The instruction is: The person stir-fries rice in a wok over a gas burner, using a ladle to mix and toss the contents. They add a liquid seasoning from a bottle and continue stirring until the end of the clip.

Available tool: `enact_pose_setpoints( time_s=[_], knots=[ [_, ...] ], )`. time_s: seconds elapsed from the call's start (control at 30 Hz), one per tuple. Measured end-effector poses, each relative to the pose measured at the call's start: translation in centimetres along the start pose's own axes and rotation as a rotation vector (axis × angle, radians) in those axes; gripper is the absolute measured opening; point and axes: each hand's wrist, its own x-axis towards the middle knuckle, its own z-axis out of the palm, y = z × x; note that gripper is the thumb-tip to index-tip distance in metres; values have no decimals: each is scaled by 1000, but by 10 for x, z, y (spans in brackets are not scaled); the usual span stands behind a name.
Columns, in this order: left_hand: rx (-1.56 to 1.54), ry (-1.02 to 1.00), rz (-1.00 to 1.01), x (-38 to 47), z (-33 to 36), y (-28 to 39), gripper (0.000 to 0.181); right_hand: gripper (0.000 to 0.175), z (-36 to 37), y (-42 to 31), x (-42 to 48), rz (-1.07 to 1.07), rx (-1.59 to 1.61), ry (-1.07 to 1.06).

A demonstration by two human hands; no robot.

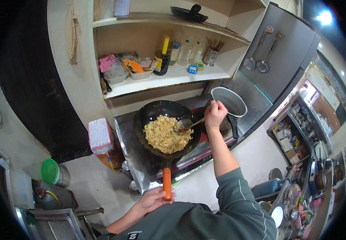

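A black wok [164, 107] sits on the stove [128, 147] before me, with fried rice [165, 136] flecked with green heaped in it. My left hand [152, 199] supports the wok's orange wooden handle [167, 183] from below, close to my body, its fingers curled under the end. In my right hand [215, 115], closed in a fist above the wok's right side, is the shaft of a metal ladle [182, 124]. The ladle's bowl rests on the rice at the right of the heap.
A deep metal pot [221, 95] with a black handle stands just behind my right hand. Behind the stove, a shelf [149, 82] carries bottles [185, 52], a chopstick holder [210, 57] and timers [192, 69]. Left of the stove is a box [100, 135]; a green-lidded bucket [49, 171] stands farther left.
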Motion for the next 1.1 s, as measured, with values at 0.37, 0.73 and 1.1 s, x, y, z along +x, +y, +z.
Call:
enact_pose_setpoints(
  time_s=[0.37,0.73,1.1],
  knots=[
    [16,37,15,1,2,-1,53,39,1,-31,-29,14,-87,-42],
    [9,13,10,3,1,0,53,41,-19,-62,-44,10,165,46],
    [2,48,0,2,2,0,53,40,-15,-21,-28,-1,22,22]
  ],
)
